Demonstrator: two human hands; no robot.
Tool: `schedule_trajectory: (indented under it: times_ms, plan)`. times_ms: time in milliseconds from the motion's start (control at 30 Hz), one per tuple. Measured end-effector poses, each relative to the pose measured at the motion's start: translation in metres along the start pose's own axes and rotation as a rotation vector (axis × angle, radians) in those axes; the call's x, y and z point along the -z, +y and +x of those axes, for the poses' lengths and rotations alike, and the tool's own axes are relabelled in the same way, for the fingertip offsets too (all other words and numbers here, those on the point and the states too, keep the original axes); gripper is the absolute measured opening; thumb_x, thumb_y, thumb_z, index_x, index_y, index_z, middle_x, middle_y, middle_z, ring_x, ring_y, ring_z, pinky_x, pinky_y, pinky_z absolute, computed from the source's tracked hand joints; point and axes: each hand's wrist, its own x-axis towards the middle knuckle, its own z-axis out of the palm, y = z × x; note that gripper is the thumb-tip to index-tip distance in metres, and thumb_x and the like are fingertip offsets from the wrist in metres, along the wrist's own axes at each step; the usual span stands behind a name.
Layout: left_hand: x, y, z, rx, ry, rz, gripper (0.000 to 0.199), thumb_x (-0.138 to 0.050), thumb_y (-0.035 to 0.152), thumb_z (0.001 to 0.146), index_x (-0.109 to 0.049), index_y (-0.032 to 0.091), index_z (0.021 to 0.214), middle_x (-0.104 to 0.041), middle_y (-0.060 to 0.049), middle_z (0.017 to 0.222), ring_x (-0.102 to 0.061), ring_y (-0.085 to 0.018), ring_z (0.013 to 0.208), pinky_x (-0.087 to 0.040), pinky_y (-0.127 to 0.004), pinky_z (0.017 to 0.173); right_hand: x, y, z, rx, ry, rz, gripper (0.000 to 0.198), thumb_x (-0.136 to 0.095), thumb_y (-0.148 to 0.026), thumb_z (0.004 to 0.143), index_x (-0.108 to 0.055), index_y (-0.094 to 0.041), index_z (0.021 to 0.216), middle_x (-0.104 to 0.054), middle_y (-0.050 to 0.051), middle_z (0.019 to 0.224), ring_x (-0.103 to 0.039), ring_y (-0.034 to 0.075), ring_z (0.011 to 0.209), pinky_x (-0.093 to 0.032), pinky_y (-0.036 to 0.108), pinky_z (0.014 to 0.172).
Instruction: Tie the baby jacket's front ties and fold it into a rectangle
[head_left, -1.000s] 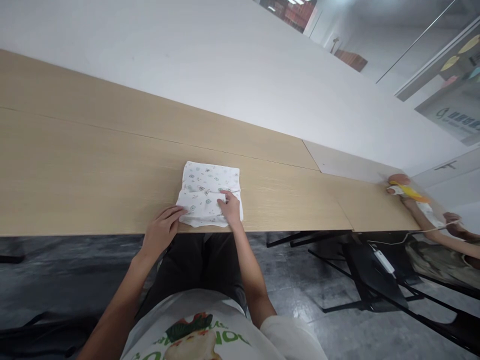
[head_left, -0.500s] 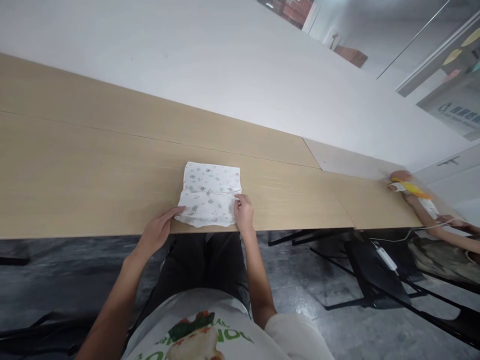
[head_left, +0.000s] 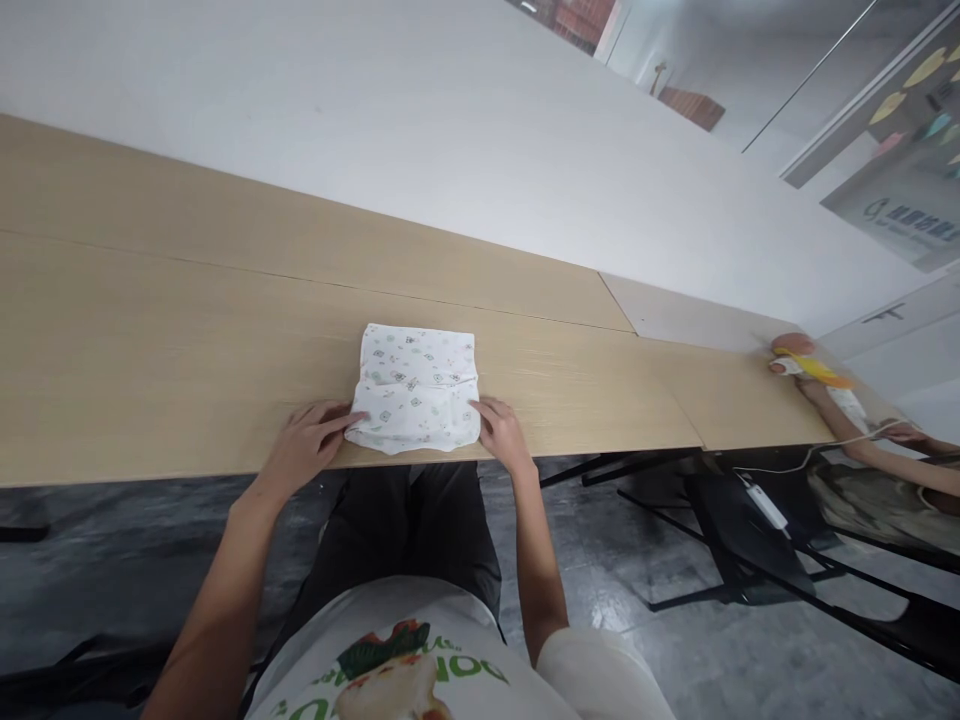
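Observation:
A folded white cloth point(head_left: 417, 375) with small printed figures in grey and green lies on the table near its front edge, a crease running across its middle. My left hand point(head_left: 306, 440) is at the cloth's near left corner, finger and thumb closed on its edge. On the opposite side my right hand point(head_left: 504, 432) grips the right edge between its fingertips. The cloth's near edge is slightly wavy, and its underside is hidden.
The long wooden table point(head_left: 187, 350) runs along a white wall point(head_left: 337, 120). Far right, another person's arm point(head_left: 840, 415) reaches to a doll-like object point(head_left: 814, 370) with yellow on it. Black folding chairs point(head_left: 742, 530) and a white power strip point(head_left: 765, 505) are below.
My right hand has shifted slightly outward and its fingers have straightened along the right edge. My left hand has turned a little flatter at the left corner. The cloth keeps its shape.

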Motion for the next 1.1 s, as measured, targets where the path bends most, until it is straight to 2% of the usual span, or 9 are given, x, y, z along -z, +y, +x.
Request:
schedule_trajectory:
  times_ms: [167,333,400,500,633,733,833,967,1100]
  plan:
    - [0.003,0.000,0.000,-0.019,-0.088,0.035,0.045,-0.038,0.042,0.093,-0.070,0.034,0.125,-0.060,-0.011,0.132,-0.053,-0.033,0.124,-0.038,-0.056,0.106,-0.001,-0.001,-0.005,0.028,-0.010,0.008,0.045,-0.054,-0.006,0.081,-0.072,-0.019,0.120,-0.056,0.017,0.139,-0.049,0.029,0.134,-0.044,0.049,0.110]
    - [0.006,0.001,0.000,0.006,-0.042,-0.115,0.050,-0.037,0.056,0.094,-0.072,0.024,0.110,-0.062,-0.012,0.126,-0.054,-0.030,0.122,-0.039,-0.050,0.109,0.008,-0.012,-0.016,-0.006,0.002,0.139,0.031,-0.056,-0.011,0.084,-0.074,-0.020,0.107,-0.052,0.015,0.145,-0.045,0.029,0.139,-0.042,0.049,0.112]
    - [0.011,0.009,-0.001,0.027,-0.029,-0.242,0.052,-0.037,0.059,0.094,-0.070,0.021,0.107,-0.062,-0.011,0.125,-0.055,-0.028,0.120,-0.042,-0.044,0.108,0.012,-0.020,-0.021,-0.037,0.046,0.272,0.023,-0.056,-0.018,0.088,-0.073,-0.020,0.103,-0.058,0.015,0.138,-0.051,0.028,0.134,-0.043,0.048,0.110]
    - [0.016,0.025,0.006,0.138,-0.001,-0.425,0.053,-0.038,0.063,0.094,-0.066,0.019,0.102,-0.066,-0.009,0.111,-0.059,-0.024,0.107,-0.048,-0.037,0.098,0.012,-0.030,-0.016,-0.162,0.149,0.521,0.024,-0.051,-0.033,0.094,-0.071,-0.020,0.100,-0.071,0.011,0.113,-0.063,0.026,0.113,-0.049,0.042,0.100]
    - [0.010,0.036,0.043,0.383,0.217,-0.544,0.051,-0.042,0.061,0.092,-0.063,0.014,0.093,-0.064,-0.004,0.087,-0.057,-0.018,0.085,-0.049,-0.029,0.076,-0.007,-0.028,0.025,-0.409,0.326,0.743,0.031,-0.053,-0.045,0.092,-0.068,-0.018,0.095,-0.070,0.005,0.091,-0.064,0.021,0.088,-0.053,0.032,0.082]
    - [0.000,0.033,0.081,0.556,0.279,-0.564,0.041,-0.045,0.046,0.094,-0.063,0.009,0.096,-0.063,-0.005,0.083,-0.055,-0.015,0.076,-0.045,-0.026,0.067,-0.027,-0.015,0.064,-0.587,0.383,0.746,0.025,-0.059,-0.034,0.086,-0.065,-0.016,0.102,-0.069,0.004,0.091,-0.063,0.017,0.084,-0.052,0.030,0.080]
    - [-0.005,0.022,0.105,0.568,0.151,-0.572,0.045,-0.057,0.039,0.090,-0.059,0.006,0.121,-0.068,-0.010,0.101,-0.059,-0.015,0.080,-0.047,-0.025,0.067,-0.039,-0.003,0.085,-0.664,0.313,0.675,0.035,-0.067,-0.022,0.078,-0.063,-0.014,0.112,-0.071,0.008,0.103,-0.064,0.017,0.089,-0.052,0.032,0.086]
    - [-0.003,0.008,0.111,0.416,0.057,-0.395,0.073,-0.071,0.040,0.080,-0.047,0.003,0.139,-0.064,-0.019,0.126,-0.063,-0.017,0.092,-0.049,-0.027,0.080,-0.042,0.005,0.085,-0.642,0.284,0.494,0.044,-0.065,-0.012,0.076,-0.062,-0.012,0.120,-0.071,0.013,0.112,-0.067,0.020,0.096,-0.051,0.035,0.093]
    - [-0.007,0.008,0.115,0.472,0.052,-0.302,0.072,-0.070,0.037,0.082,-0.044,0.008,0.143,-0.064,-0.017,0.129,-0.066,-0.020,0.094,-0.051,-0.032,0.085,-0.036,0.006,0.089,-0.569,0.261,0.375,0.037,-0.054,-0.009,0.084,-0.063,-0.012,0.119,-0.072,0.014,0.111,-0.067,0.022,0.102,-0.050,0.036,0.096]
